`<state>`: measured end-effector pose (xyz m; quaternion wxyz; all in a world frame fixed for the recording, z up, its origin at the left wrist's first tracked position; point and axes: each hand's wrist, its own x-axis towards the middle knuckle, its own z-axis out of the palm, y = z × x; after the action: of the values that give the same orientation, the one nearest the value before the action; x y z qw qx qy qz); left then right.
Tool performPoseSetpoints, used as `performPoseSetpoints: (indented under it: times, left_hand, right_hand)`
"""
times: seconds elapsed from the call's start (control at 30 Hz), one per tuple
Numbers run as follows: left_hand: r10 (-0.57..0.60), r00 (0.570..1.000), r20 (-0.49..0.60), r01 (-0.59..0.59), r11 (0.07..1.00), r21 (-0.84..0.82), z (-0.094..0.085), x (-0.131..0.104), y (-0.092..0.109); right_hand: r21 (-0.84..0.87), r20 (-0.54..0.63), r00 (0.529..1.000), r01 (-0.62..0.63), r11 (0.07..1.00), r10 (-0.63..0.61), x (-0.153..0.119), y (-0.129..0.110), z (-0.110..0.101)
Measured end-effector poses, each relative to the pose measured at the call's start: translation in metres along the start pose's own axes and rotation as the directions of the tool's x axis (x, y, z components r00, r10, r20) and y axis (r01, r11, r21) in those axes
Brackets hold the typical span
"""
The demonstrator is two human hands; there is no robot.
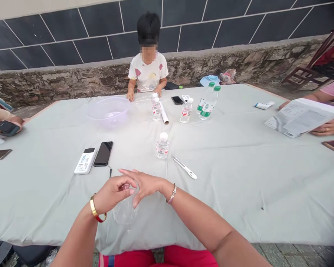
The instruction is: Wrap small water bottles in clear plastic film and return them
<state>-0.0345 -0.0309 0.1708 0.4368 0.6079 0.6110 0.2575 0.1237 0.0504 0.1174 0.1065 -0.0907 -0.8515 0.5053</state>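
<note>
Clear plastic (124, 215) sits at the lower centre of the frame, seemingly pinched by the left hand (115, 192), the right hand (149, 185) spread beside it, handling apparently under way, no finished result visible.

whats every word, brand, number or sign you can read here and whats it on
No text reads clearly enough to quote.
White rectangular device with dark top panel: blue print, too small.
Small clear plastic bottles with white caps: label print too small.
Tall clear plastic bottles with green caps: green labels, too blurred.
Pale grey paper sheet: print too small.
White-and-blue tube: marking blurred.
</note>
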Motion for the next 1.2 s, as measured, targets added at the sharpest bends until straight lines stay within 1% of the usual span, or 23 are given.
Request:
performPoseSetpoints:
  times: [0.07,0.13,0.17,0.2,0.23,0.33,0.37,0.43,0.47,0.53,0.57,0.63,0.7,0.77,0.8,0.9,0.93,1.0,1.07,1.1,1.13,1.17,1.2]
  left_hand:
    - [-0.029,0.990,-0.137,0.012,0.992,-0.127,-0.017,-0.002,0.008]
    - [-0.055,0.956,-0.288,0.021,0.993,-0.120,-0.033,-0.003,0.004]
    - [-0.050,0.949,-0.312,0.025,0.996,-0.082,-0.039,-0.003,-0.002]
    - [-0.037,0.955,-0.293,0.027,0.999,-0.038,-0.042,-0.003,-0.009]
    - [-0.027,0.970,-0.240,0.029,1.000,0.005,-0.044,-0.003,-0.017]
    - [-0.048,0.998,-0.041,0.052,0.991,0.121,-0.036,-0.002,-0.040]
    - [-0.066,0.998,-0.017,0.068,0.986,0.152,-0.032,-0.003,-0.046]
    - [-0.092,0.995,-0.028,0.095,0.982,0.163,-0.024,-0.004,-0.055]
    - [-0.104,0.994,-0.035,0.108,0.985,0.132,-0.021,-0.004,-0.058]
    - [-0.162,0.987,-0.006,0.161,0.987,-0.020,-0.017,-0.005,-0.060]
    - [-0.206,0.978,0.034,0.209,0.969,-0.133,-0.016,-0.005,-0.060]
    - [-0.291,0.953,0.086,0.302,0.878,-0.371,-0.011,-0.004,-0.060]
    - [-0.352,0.934,0.058,0.325,0.771,-0.547,-0.004,-0.002,-0.058]
    - [-0.379,0.925,-0.002,0.296,0.726,-0.621,-0.001,0.000,-0.056]
    - [-0.378,0.926,-0.003,0.294,0.725,-0.622,-0.002,0.000,-0.053]
    - [-0.337,0.941,0.044,0.309,0.797,-0.520,-0.020,-0.003,-0.043]
    - [-0.315,0.949,0.022,0.286,0.827,-0.484,-0.028,-0.004,-0.039]
    - [-0.230,0.965,-0.127,0.151,0.880,-0.449,-0.038,-0.007,-0.030]
    - [-0.093,0.956,-0.279,-0.030,0.913,-0.407,-0.031,-0.008,-0.022]
    - [-0.024,0.956,-0.291,-0.089,0.926,-0.368,-0.020,-0.007,-0.020]
    - [0.017,0.970,-0.242,-0.098,0.940,-0.326,-0.006,-0.005,-0.020]
    - [0.020,0.989,-0.145,-0.062,0.955,-0.291,0.009,-0.002,-0.021]
    - [-0.015,0.996,-0.091,-0.010,0.962,-0.272,0.024,0.000,-0.025]
  right_hand:
    - [0.078,0.147,0.988,-0.062,0.995,0.050,0.002,-0.003,0.003]
    - [0.073,0.167,0.973,-0.176,0.982,0.162,-0.006,0.000,0.007]
    - [0.050,0.147,0.964,-0.231,0.972,0.221,-0.012,0.002,0.009]
    - [0.016,0.125,0.955,-0.275,0.961,0.271,-0.018,0.004,0.009]
    - [-0.027,0.111,0.946,-0.304,0.952,0.305,-0.024,0.006,0.006]
    - [-0.175,0.106,0.935,-0.318,0.932,0.339,-0.038,0.008,-0.009]
    - [-0.215,0.095,0.933,-0.321,0.923,0.346,-0.041,0.008,-0.016]
    - [-0.233,0.059,0.927,-0.349,0.908,0.372,-0.046,0.007,-0.028]
    - [-0.205,0.043,0.918,-0.378,0.903,0.394,-0.048,0.007,-0.033]
    - [-0.110,0.001,0.894,-0.446,0.888,0.449,-0.052,0.007,-0.039]
    - [-0.065,-0.036,0.882,-0.470,0.880,0.469,-0.054,0.007,-0.041]
    - [-0.017,-0.124,0.871,-0.481,0.877,0.476,-0.057,0.007,-0.041]
    - [-0.066,-0.157,0.887,-0.448,0.892,0.434,-0.061,0.006,-0.038]
    - [-0.212,-0.094,0.914,-0.406,0.889,0.395,-0.064,0.003,-0.035]
    - [-0.299,-0.057,0.918,-0.390,0.871,0.391,-0.065,0.002,-0.034]
    - [-0.481,-0.020,0.912,-0.368,0.796,0.409,-0.067,-0.001,-0.033]
    - [-0.503,-0.021,0.910,-0.369,0.782,0.415,-0.067,-0.003,-0.034]
    - [-0.523,-0.023,0.902,-0.378,0.764,0.430,-0.065,-0.008,-0.036]
    - [-0.529,-0.020,0.899,-0.381,0.758,0.438,-0.061,-0.015,-0.039]
    - [-0.529,-0.019,0.901,-0.377,0.760,0.434,-0.058,-0.019,-0.041]
    - [-0.527,-0.020,0.906,-0.369,0.765,0.424,-0.056,-0.023,-0.044]
    - [-0.525,-0.025,0.912,-0.360,0.771,0.409,-0.054,-0.026,-0.047]
    - [-0.521,-0.040,0.918,-0.355,0.776,0.394,-0.053,-0.029,-0.051]
